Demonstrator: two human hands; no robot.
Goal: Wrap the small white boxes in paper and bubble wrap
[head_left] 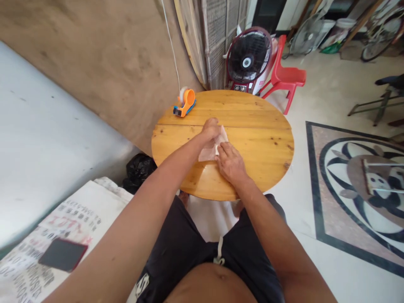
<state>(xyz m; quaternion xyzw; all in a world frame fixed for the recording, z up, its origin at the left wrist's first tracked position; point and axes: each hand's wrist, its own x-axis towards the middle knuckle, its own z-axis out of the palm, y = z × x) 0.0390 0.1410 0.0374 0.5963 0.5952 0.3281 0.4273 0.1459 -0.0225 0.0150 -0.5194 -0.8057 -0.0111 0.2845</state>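
Note:
On the round wooden table [261, 139] lies a small clear plastic bag [208, 152]. My left hand [211, 128] rests on the bag's far end with its fingers curled down onto it. My right hand [230, 162] presses on the bag's near right side, fingers together and bent. A small white piece shows between the two hands. Most of the bag is hidden under my hands.
An orange tape dispenser [185, 102] sits at the table's far left edge. Behind the table stand a black fan [248, 61] and a red plastic chair [285, 75]. A black bag [139, 170] lies on the floor left of the table, and a printed white sack [78, 219] carries a dark phone [63, 254].

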